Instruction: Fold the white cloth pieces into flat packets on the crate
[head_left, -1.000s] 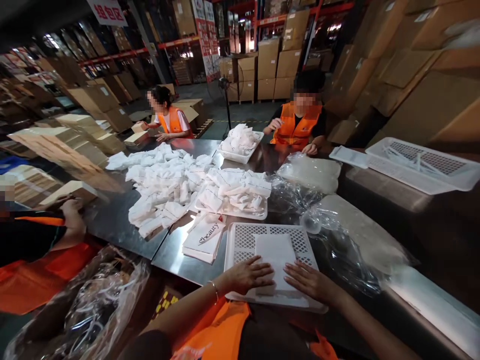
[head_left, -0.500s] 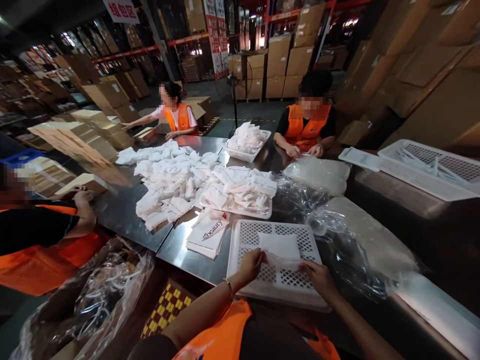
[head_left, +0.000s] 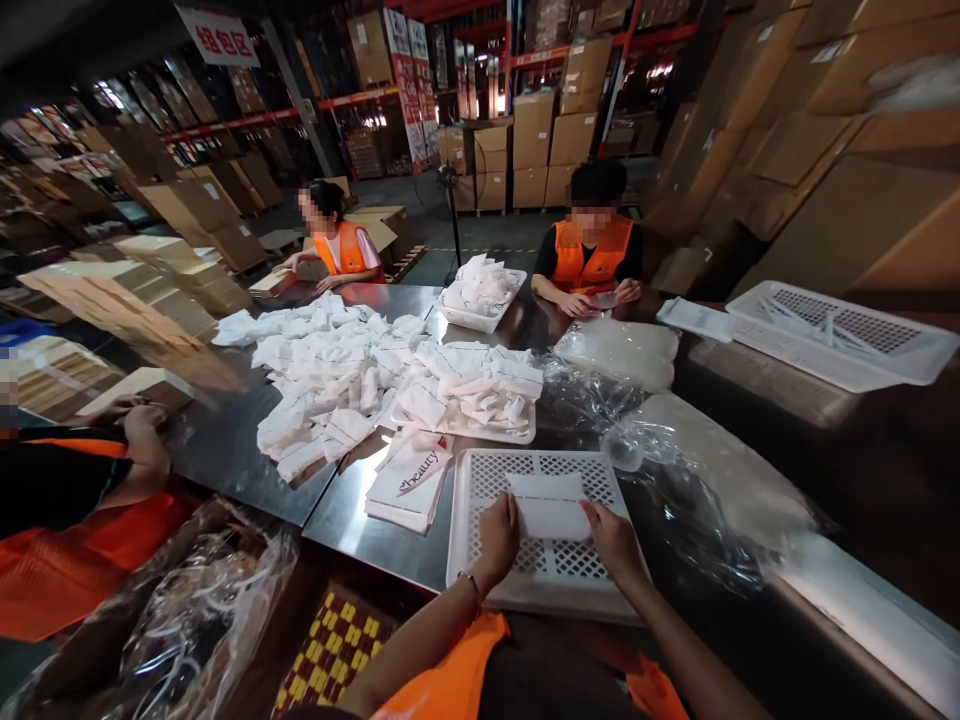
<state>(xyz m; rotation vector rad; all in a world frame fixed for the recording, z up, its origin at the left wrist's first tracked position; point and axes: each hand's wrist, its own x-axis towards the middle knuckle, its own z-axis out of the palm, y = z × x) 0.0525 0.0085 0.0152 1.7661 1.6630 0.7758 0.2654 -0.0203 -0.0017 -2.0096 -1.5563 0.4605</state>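
Here the left hand [head_left: 499, 535] and right hand [head_left: 615, 540] each pinch a side of a flat white pouch [head_left: 551, 508], holding it just over the upturned white basket [head_left: 480, 560] on the steel table [head_left: 352, 510]. A stack of printed bags [head_left: 412, 480] lies just left of the basket, a heap of white packets [head_left: 352, 370] beyond.

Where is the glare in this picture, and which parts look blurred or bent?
Head view: glare on the steel table beside the white pouches; cardboard boxes at the right edge smear and stretch; shelves bend at the left edge; both hands, left hand and right hand, stay fairly sharp.
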